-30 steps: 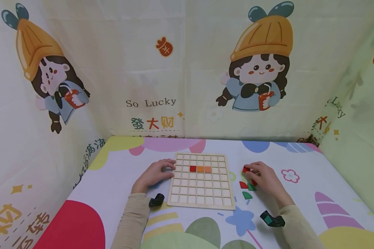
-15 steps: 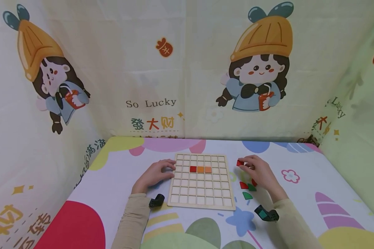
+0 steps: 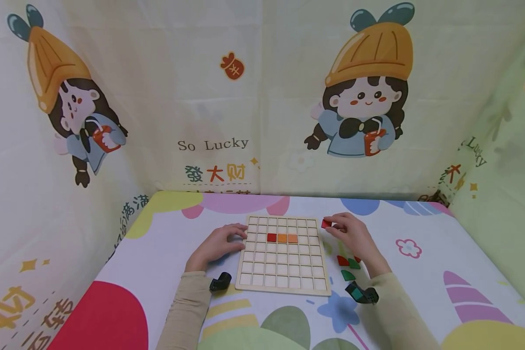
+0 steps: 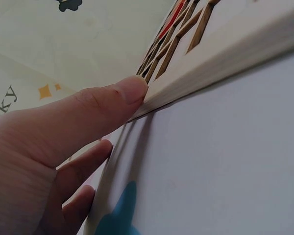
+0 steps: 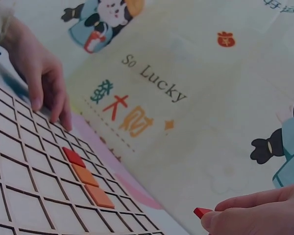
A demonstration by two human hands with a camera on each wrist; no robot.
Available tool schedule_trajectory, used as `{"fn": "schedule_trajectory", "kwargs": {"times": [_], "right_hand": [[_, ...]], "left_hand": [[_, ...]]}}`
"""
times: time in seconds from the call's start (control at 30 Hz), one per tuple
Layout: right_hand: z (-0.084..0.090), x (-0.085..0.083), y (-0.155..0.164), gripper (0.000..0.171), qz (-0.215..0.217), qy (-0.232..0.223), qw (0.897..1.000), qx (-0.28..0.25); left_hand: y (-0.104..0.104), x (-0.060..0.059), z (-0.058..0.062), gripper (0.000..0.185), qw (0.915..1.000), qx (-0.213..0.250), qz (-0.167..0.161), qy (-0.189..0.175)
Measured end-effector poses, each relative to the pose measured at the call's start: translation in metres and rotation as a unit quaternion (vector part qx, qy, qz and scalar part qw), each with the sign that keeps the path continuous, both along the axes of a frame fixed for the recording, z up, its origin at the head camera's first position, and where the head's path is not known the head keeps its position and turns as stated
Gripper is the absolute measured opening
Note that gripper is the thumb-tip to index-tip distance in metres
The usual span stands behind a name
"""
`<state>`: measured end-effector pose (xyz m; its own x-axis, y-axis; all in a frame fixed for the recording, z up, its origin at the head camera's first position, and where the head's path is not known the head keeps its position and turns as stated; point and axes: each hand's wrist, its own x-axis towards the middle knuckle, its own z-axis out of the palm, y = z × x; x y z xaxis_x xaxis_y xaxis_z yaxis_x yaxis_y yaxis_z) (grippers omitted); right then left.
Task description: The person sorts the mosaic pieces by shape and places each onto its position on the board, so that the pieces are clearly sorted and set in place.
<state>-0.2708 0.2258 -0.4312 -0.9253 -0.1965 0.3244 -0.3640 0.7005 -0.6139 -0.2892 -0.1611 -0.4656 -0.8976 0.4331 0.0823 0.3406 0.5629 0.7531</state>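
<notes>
A wooden grid board (image 3: 282, 255) lies on the table. In its third row from the back sit a red square tile (image 3: 271, 237), an orange tile (image 3: 282, 238) and a lighter orange tile (image 3: 292, 238). My left hand (image 3: 218, 245) rests at the board's left edge; its thumb touches the rim in the left wrist view, with the fingers loosely bent. Between thumb and fingertips my right hand (image 3: 352, 236) pinches a small red tile (image 3: 326, 223), just beyond the board's back right corner. That red tile (image 5: 202, 212) also shows at the fingertips in the right wrist view.
Right of the board lie several quarter-round pieces, among them a red piece (image 3: 342, 261) and a green piece (image 3: 348, 275). Another red piece is partly hidden by the right hand. A patterned cloth (image 3: 157, 301) covers the table, and printed curtains (image 3: 280, 97) stand behind and at both sides.
My right hand has lifted the red tile from beside the loose pieces and moved it left and back toward the board. The left hand has stayed at the board's edge.
</notes>
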Motion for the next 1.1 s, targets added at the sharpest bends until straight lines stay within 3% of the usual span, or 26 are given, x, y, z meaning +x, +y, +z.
{"fn": "schedule_trajectory", "kwargs": {"times": [0.3,0.93,1.1], "right_hand": [[-0.003,-0.006,-0.012,0.03,0.018,-0.019,1.0,-0.017],[-0.012,-0.009,-0.031,0.029,0.055,-0.084,0.995,0.006],[-0.016,-0.009,-0.034,0.028,0.07,-0.077,0.994,0.016]], "left_hand": [[0.0,-0.002,-0.001,0.021,0.9999,-0.008,-0.005,0.009],[-0.002,-0.004,-0.003,0.021,0.9999,-0.008,-0.006,0.013],[-0.001,-0.003,-0.003,0.02,0.9999,-0.004,-0.008,0.011]]}}
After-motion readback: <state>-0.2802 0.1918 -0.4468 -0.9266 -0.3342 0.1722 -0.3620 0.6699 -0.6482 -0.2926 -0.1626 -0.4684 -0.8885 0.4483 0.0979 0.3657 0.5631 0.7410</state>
